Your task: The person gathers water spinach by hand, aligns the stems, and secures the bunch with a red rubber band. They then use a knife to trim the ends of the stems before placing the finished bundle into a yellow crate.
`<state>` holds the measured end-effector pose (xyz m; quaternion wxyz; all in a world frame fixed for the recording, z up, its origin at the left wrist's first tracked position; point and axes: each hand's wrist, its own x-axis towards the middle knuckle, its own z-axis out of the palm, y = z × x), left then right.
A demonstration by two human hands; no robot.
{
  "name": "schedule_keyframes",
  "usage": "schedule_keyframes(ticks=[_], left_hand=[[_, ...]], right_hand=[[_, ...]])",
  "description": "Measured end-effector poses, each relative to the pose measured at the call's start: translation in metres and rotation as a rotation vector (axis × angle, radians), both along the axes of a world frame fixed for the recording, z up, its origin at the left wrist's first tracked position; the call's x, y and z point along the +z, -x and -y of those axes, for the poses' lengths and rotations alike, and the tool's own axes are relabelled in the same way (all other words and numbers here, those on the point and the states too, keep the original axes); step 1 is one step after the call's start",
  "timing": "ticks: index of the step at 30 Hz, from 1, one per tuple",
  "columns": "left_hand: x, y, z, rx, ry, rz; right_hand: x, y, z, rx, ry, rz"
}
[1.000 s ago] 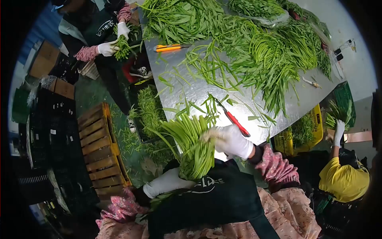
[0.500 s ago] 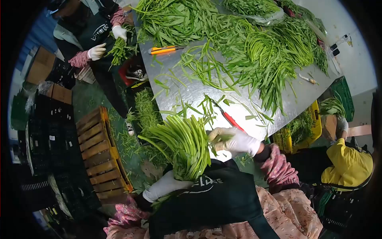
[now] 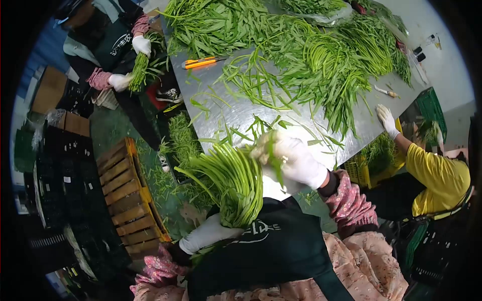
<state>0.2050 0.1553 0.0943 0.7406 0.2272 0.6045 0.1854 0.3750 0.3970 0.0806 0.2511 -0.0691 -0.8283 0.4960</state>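
My gloved left hand [image 3: 210, 236] is closed around the leafy lower part of a bunch of leafy greens [image 3: 232, 175], held in front of my apron with its pale stems fanning upward. My gloved right hand [image 3: 296, 160] is at the stems' right side, fingers bent and somewhat blurred, with a loose green leaf [image 3: 275, 156] in its grip. Behind this hand is the metal table [image 3: 211, 118], strewn with loose stems and leaves. The red-handled knife seen earlier is hidden now.
Large heaps of greens [image 3: 321, 65] cover the table's far side. An orange cutter [image 3: 201, 62] lies near its left edge. A co-worker [image 3: 115, 45] holds greens at upper left; another in yellow [image 3: 437, 173] touches the table's right edge. A wooden pallet [image 3: 128, 200] is at left.
My right hand has moved slightly up and left, over the red-handled knife, with a leaf across it. The yellow-clad co-worker's hand has come onto the table edge. My left hand stays put.
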Motion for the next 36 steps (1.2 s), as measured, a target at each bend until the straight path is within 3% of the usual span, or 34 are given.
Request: schedule_keyframes(ticks=[2, 6, 7, 10, 11, 14, 16, 18, 19, 21, 22, 23, 25, 28, 30, 32, 33, 36], left_hand=[[-0.014, -0.002, 0.004, -0.023, -0.01, 0.004], [0.002, -0.005, 0.001, -0.008, -0.058, -0.017], [0.008, -0.004, -0.002, -0.005, -0.05, -0.03], [0.008, -0.003, -0.002, -0.06, -0.035, -0.046], [0.006, -0.002, -0.002, -0.092, -0.037, -0.048], [0.008, -0.003, -0.001, 0.03, -0.051, -0.018], [0.009, -0.004, -0.002, 0.023, -0.055, -0.035], [0.009, -0.005, -0.001, 0.02, -0.047, -0.037], [0.006, -0.005, -0.001, 0.018, -0.04, -0.03], [0.009, -0.007, -0.003, -0.007, -0.014, -0.02], [0.018, -0.007, -0.01, -0.031, 0.002, -0.021], [0.023, -0.006, -0.014, -0.058, 0.017, -0.025], [0.021, -0.007, -0.013, -0.089, -0.059, -0.086], [0.008, -0.007, 0.0, -0.038, -0.141, -0.105], [-0.008, -0.006, 0.008, 0.008, -0.149, -0.083], [-0.019, -0.005, 0.013, 0.003, -0.12, -0.053], [-0.015, -0.005, 0.012, 0.014, -0.133, -0.074], [-0.008, -0.007, 0.009, 0.033, -0.148, -0.083]], right_hand=[[0.015, 0.006, 0.008, 0.079, -0.513, 0.24], [0.002, 0.003, -0.001, 0.298, -0.599, 0.221], [-0.006, 0.002, 0.001, 0.308, -0.556, 0.112], [-0.022, -0.003, -0.004, 0.391, -0.471, 0.287], [-0.026, -0.006, -0.004, 0.354, -0.439, 0.224], [-0.025, -0.008, -0.007, 0.384, 0.087, 0.142], [-0.032, -0.008, -0.007, 0.075, 0.221, 0.106], [-0.041, -0.012, -0.018, -0.256, 0.086, 0.145], [-0.031, -0.007, -0.018, -0.392, 0.173, 0.084], [0.007, 0.005, -0.025, -0.341, 0.118, 0.159], [0.027, 0.025, -0.015, -0.28, 0.081, -0.046], [0.044, 0.039, -0.004, -0.2, -0.224, -0.074], [0.065, 0.045, 0.006, -0.082, -0.499, 0.023], [0.067, 0.043, 0.007, 0.061, -0.302, 0.332], [0.029, 0.033, -0.001, 0.189, -0.006, 0.477], [-0.004, 0.023, 0.005, 0.312, -0.217, 0.224], [-0.008, 0.014, 0.009, 0.285, -0.326, 0.246], [-0.01, 0.0, 0.012, 0.273, -0.27, 0.348]])
